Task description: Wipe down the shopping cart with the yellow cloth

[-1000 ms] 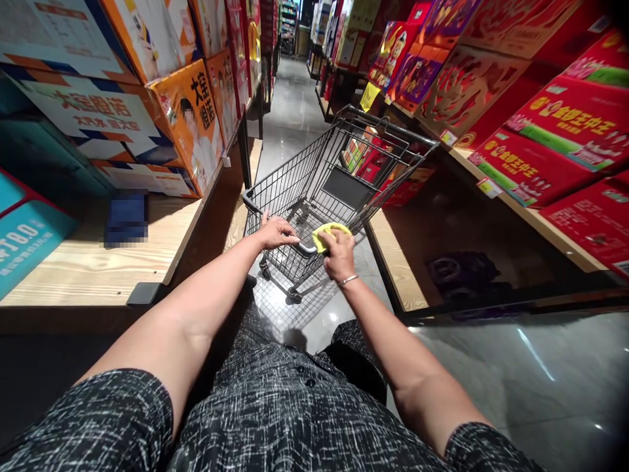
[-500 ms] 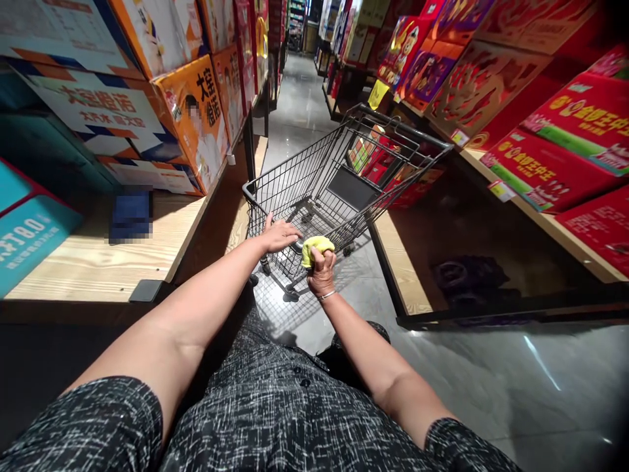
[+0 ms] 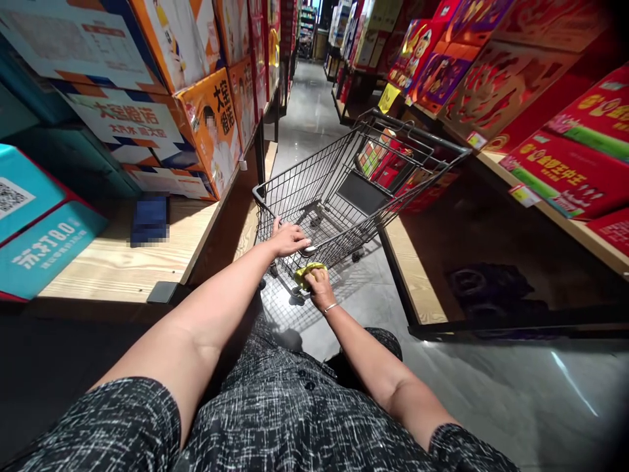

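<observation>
One wire cart (image 3: 344, 190), one yellow cloth (image 3: 307, 271) (two hands (image 3: 289, 239) (image 3: 320, 292))

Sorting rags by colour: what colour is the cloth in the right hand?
The cloth is yellow, clearest in the head view.

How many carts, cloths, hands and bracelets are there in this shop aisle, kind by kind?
1 shopping cart
1 yellow cloth
2 hands: left hand on the cart's near rim, right hand gripping the cloth
1 bracelet on the right wrist
Total: 5
</observation>
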Available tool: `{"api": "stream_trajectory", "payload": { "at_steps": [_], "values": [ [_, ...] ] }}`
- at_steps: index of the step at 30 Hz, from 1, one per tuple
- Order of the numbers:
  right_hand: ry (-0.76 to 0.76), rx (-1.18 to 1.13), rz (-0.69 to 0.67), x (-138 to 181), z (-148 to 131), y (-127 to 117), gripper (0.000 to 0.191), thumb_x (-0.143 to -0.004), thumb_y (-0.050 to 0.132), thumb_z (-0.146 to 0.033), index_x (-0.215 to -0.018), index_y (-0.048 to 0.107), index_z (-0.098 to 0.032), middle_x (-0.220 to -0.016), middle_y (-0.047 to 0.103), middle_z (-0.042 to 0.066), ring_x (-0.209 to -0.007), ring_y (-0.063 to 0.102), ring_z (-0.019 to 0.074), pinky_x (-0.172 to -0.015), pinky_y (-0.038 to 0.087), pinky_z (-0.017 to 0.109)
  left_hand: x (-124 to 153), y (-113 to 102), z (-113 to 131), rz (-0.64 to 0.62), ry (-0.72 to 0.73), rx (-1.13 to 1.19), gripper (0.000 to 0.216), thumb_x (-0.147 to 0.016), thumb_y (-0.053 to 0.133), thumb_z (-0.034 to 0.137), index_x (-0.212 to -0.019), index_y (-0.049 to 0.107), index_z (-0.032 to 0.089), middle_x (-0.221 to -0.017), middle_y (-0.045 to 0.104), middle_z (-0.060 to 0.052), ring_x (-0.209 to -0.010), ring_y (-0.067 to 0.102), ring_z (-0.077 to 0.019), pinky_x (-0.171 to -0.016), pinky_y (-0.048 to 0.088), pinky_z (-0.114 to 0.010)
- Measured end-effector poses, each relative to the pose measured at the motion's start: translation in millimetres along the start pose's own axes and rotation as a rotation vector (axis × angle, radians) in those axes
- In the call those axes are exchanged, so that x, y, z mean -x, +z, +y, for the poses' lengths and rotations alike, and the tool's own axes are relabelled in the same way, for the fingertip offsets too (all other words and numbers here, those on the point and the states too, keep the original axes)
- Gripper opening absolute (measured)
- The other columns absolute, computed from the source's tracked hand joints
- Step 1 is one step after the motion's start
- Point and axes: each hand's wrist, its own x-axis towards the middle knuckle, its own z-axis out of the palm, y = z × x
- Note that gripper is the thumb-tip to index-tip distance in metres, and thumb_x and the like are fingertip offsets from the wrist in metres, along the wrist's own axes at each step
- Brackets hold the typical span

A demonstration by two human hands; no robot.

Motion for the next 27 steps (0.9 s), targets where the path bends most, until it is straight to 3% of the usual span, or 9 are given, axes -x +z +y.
{"api": "stream_trajectory", "payload": {
  "at_steps": [5, 7, 9, 11, 14, 16, 20, 23, 27],
  "values": [
    [-0.045, -0.018, 0.483, -33, 26, -60, 0.037, -0.087, 0.059, -0.011, -0.117, 0.071, -0.028, -0.120, 0.056, 0.007, -0.116, 0.048, 0.0255, -0.108, 0.046, 0.048, 0, -3, -2, -0.019, -0.010, 0.001, 0.042, -0.103, 0.042, 0.050, -0.105, 0.080, 0.030, -0.130, 0.068, -0.001, -0.139, 0.042, -0.0295, -0.126, -0.010, -0.062],
    [-0.018, -0.036, 0.595, -47, 36, -80, 0.041, -0.086, 0.057, -0.010, -0.121, 0.068, -0.028, -0.125, 0.053, 0.008, -0.120, 0.046, 0.0270, -0.110, 0.043, 0.050, -1, -3, -2, -0.022, -0.013, 0.011, 0.043, -0.103, 0.041, 0.049, -0.103, 0.080, 0.030, -0.130, 0.068, -0.001, -0.140, 0.041, -0.0295, -0.126, -0.011, -0.062],
    [0.033, -0.062, 0.625, -58, 42, -89, 0.047, -0.084, 0.054, -0.008, -0.124, 0.066, -0.029, -0.129, 0.050, 0.008, -0.123, 0.044, 0.0287, -0.113, 0.041, 0.054, -1, -2, -2, -0.016, -0.018, 0.018, 0.042, -0.103, 0.042, 0.048, -0.103, 0.080, 0.030, -0.131, 0.068, -0.001, -0.140, 0.040, -0.0293, -0.126, -0.013, -0.061],
    [0.103, -0.084, 0.604, -63, 43, -84, 0.051, -0.079, 0.053, -0.007, -0.125, 0.064, -0.029, -0.128, 0.048, 0.009, -0.121, 0.043, 0.0297, -0.112, 0.040, 0.056, -1, 0, -3, -0.004, -0.018, 0.023, 0.040, -0.102, 0.044, 0.047, -0.103, 0.080, 0.030, -0.131, 0.068, -0.001, -0.139, 0.041, -0.0290, -0.126, -0.013, -0.061],
    [0.249, -0.120, 0.513, -56, 33, -55, 0.057, -0.071, 0.052, -0.003, -0.122, 0.063, -0.026, -0.123, 0.047, 0.011, -0.115, 0.043, 0.0296, -0.107, 0.043, 0.055, -3, 1, -5, 0.019, -0.013, 0.032, 0.038, -0.101, 0.046, 0.044, -0.100, 0.081, 0.030, -0.129, 0.070, -0.001, -0.137, 0.043, -0.0285, -0.126, -0.009, -0.061],
    [0.310, -0.182, 0.365, -43, 24, -30, 0.057, -0.066, 0.051, -0.001, -0.117, 0.062, -0.025, -0.120, 0.047, 0.011, -0.113, 0.043, 0.0287, -0.104, 0.044, 0.051, -4, 0, -6, 0.032, -0.024, 0.037, 0.035, -0.099, 0.048, 0.041, -0.097, 0.081, 0.030, -0.128, 0.070, 0.000, -0.137, 0.043, -0.0283, -0.127, -0.009, -0.061],
    [0.262, -0.296, 0.094, -13, 10, 6, 0.048, -0.064, 0.048, 0.004, -0.098, 0.062, -0.026, -0.105, 0.052, 0.006, -0.101, 0.044, 0.0234, -0.090, 0.047, 0.037, -6, -2, -9, 0.039, -0.078, 0.043, 0.032, -0.096, 0.050, 0.034, -0.094, 0.081, 0.028, -0.126, 0.070, 0.000, -0.137, 0.042, -0.0284, -0.126, -0.013, -0.061],
    [0.230, -0.323, 0.062, -4, 8, 15, 0.046, -0.062, 0.046, 0.006, -0.090, 0.061, -0.027, -0.097, 0.055, 0.004, -0.092, 0.043, 0.0213, -0.080, 0.045, 0.031, -7, -3, -10, 0.044, -0.091, 0.055, 0.032, -0.094, 0.050, 0.032, -0.093, 0.082, 0.028, -0.124, 0.071, 0.000, -0.135, 0.044, -0.0283, -0.126, -0.012, -0.061],
    [0.242, -0.328, 0.099, -17, 20, 6, 0.048, -0.062, 0.046, 0.004, -0.097, 0.063, -0.024, -0.102, 0.056, 0.006, -0.100, 0.047, 0.0235, -0.091, 0.046, 0.038, -8, -3, -10, 0.063, -0.086, 0.059, 0.033, -0.093, 0.049, 0.031, -0.089, 0.081, 0.029, -0.121, 0.072, 0.000, -0.132, 0.044, -0.0282, -0.127, -0.010, -0.061]
  ]
}}
